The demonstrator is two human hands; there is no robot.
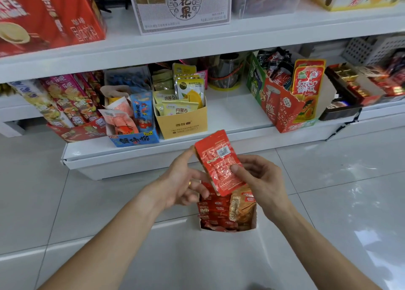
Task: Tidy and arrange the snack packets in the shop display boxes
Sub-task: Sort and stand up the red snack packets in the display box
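1. Two bare forearms reach forward from the bottom edge, meeting above a pale tiled floor (65, 202) in front of a white shelf (236, 114).
2. The right hand (260, 180) grips a red packet (219, 164), thumb pressed on its printed back, fingers curled behind.
3. The packet stands tilted, its top leaning left, held above a small white box (228, 230).
4. The left hand (184, 180) is palm inward, fingers relaxed; its fingertips touch the packet's left edge without closing on it.
5. The box sits on the floor directly under the hands, packed with red packets and some orange ones.
6. On the shelf behind, a yellow box (186, 125), a blue box (133, 139) and a red box (287, 116) hold more snack packets.
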